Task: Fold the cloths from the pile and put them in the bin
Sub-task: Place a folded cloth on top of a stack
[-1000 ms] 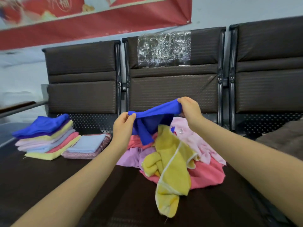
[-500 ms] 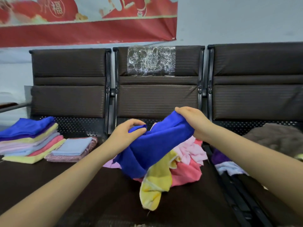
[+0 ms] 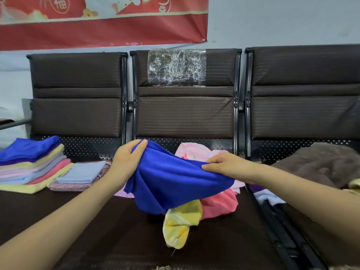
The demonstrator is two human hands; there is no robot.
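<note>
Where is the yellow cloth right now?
In the head view, the yellow cloth lies centre-bottom at the pile's near edge, under the blue cloth and beside the coral-pink cloth.

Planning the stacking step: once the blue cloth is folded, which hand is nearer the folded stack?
Left. The left hand grips the blue cloth on the side toward the folded stack; the right hand is farther away.

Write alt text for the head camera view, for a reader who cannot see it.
Two hands, left hand and right hand, hold a blue cloth stretched above a jumbled pile of cloths on a dark seat. A stack of folded cloths sits at left.
</note>
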